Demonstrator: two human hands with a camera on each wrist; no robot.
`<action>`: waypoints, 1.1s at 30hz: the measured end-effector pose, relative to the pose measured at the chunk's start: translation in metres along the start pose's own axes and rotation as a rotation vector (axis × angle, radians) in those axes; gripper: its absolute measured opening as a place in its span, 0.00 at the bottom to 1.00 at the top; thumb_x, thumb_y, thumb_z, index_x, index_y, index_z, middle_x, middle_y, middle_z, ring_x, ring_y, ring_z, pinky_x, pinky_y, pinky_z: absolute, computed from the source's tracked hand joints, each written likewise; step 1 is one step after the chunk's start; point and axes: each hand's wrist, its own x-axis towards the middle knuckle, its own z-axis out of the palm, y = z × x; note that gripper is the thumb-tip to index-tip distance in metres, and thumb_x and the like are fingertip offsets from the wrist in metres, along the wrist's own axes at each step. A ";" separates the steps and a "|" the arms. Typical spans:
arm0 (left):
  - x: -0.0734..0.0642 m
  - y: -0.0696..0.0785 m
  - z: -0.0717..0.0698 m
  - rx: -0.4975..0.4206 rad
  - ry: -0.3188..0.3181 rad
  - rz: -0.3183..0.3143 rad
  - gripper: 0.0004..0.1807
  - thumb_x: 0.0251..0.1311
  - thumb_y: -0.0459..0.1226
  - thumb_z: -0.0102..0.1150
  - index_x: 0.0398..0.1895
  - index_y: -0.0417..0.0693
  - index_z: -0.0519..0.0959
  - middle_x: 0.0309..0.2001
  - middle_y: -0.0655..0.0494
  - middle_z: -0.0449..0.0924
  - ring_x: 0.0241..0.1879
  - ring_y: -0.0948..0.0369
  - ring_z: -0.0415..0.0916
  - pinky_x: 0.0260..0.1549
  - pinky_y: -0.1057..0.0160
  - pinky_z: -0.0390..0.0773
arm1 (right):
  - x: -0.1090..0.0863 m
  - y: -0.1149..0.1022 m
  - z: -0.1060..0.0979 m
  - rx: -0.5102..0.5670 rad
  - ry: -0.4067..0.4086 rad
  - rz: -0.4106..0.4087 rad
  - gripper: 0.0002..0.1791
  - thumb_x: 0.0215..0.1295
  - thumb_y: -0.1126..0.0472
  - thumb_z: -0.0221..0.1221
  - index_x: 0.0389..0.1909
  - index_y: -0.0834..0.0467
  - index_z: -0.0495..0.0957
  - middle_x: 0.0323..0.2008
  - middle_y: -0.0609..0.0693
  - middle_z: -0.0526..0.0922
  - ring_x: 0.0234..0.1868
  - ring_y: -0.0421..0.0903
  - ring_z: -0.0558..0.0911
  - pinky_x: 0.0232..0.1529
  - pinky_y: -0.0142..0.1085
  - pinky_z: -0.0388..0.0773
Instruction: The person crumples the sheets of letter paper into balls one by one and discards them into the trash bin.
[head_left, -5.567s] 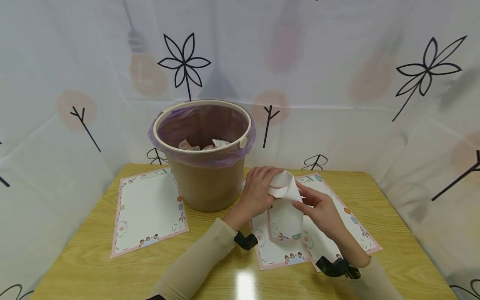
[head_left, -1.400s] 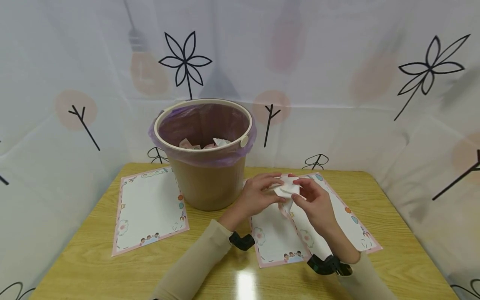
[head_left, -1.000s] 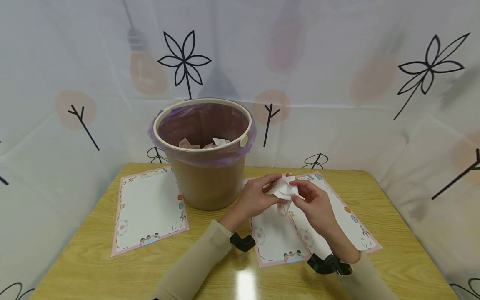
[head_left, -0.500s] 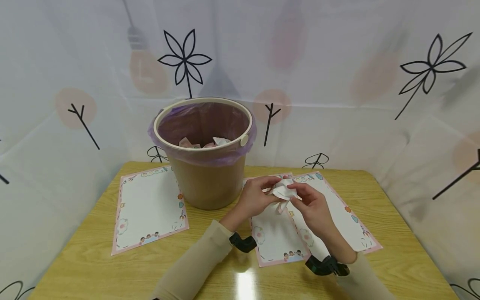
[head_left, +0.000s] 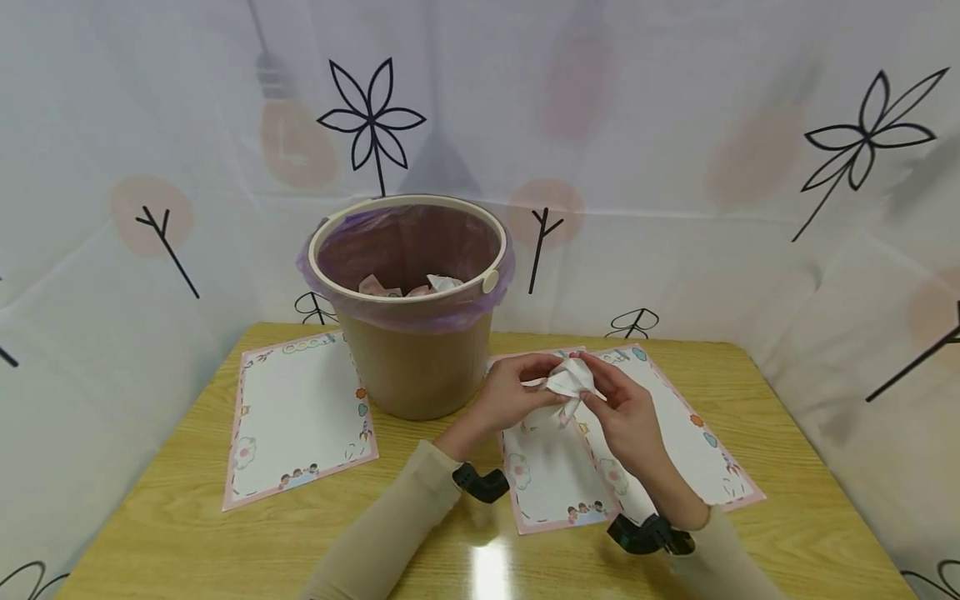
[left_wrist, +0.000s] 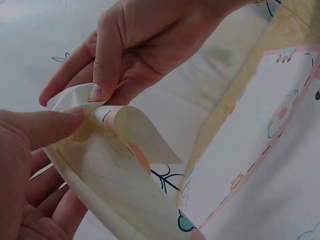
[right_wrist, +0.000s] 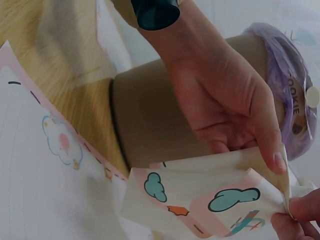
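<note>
The bunched paper (head_left: 572, 379) is held above the worktop (head_left: 187, 542), at four o'clock from the mouth of the bin (head_left: 420, 367). Toward nine o'clock from the bunched paper, beyond the bin, a lone flat sheet (head_left: 300, 425) is laid with its far edge close to the bin's base; if the bin were nudged, that sheet could be pushed askew. Inside the bin, crumpled scraps (head_left: 444, 284) are seen below the rim. At nine o'clock the paper is pinched between thumb and fingers of the left hand (head_left: 513, 396); were that pinch eased, the fold could spring apart, since a loose curled flap is shown in the left wrist view. At four o'clock it is pinched likewise by the right hand (head_left: 628, 417); a tear could be started along the crease if the two pinches were pulled against each other. Beneath, at six and four o'clock, the near sheet (head_left: 551, 483) and the far sheet (head_left: 693, 454) could be creased or dragged if the hands were lowered.
</note>
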 end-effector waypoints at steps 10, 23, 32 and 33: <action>-0.002 0.002 0.000 -0.009 -0.003 0.010 0.23 0.61 0.37 0.69 0.59 0.43 0.80 0.56 0.54 0.82 0.56 0.60 0.78 0.47 0.66 0.79 | 0.001 -0.003 0.001 -0.013 0.048 -0.013 0.27 0.64 0.83 0.54 0.65 0.69 0.70 0.63 0.68 0.73 0.62 0.38 0.75 0.52 0.31 0.75; -0.004 0.009 0.005 0.013 0.074 -0.021 0.13 0.61 0.32 0.66 0.49 0.42 0.84 0.48 0.51 0.86 0.47 0.57 0.84 0.43 0.66 0.81 | 0.001 -0.003 0.000 -0.001 0.041 0.042 0.23 0.62 0.82 0.57 0.59 0.69 0.77 0.58 0.52 0.81 0.61 0.37 0.76 0.52 0.31 0.75; -0.004 0.008 0.004 0.054 0.109 -0.007 0.09 0.58 0.32 0.69 0.42 0.43 0.87 0.39 0.56 0.88 0.29 0.66 0.80 0.27 0.68 0.80 | 0.000 0.001 -0.004 -0.037 0.004 -0.003 0.23 0.59 0.82 0.61 0.57 0.71 0.78 0.56 0.51 0.82 0.57 0.35 0.79 0.54 0.29 0.73; -0.004 0.008 0.004 0.052 0.108 -0.007 0.09 0.59 0.32 0.68 0.43 0.43 0.87 0.39 0.56 0.88 0.29 0.66 0.80 0.27 0.67 0.80 | 0.000 0.001 -0.005 -0.032 -0.014 -0.010 0.23 0.59 0.82 0.61 0.58 0.71 0.77 0.56 0.49 0.82 0.57 0.35 0.79 0.54 0.29 0.73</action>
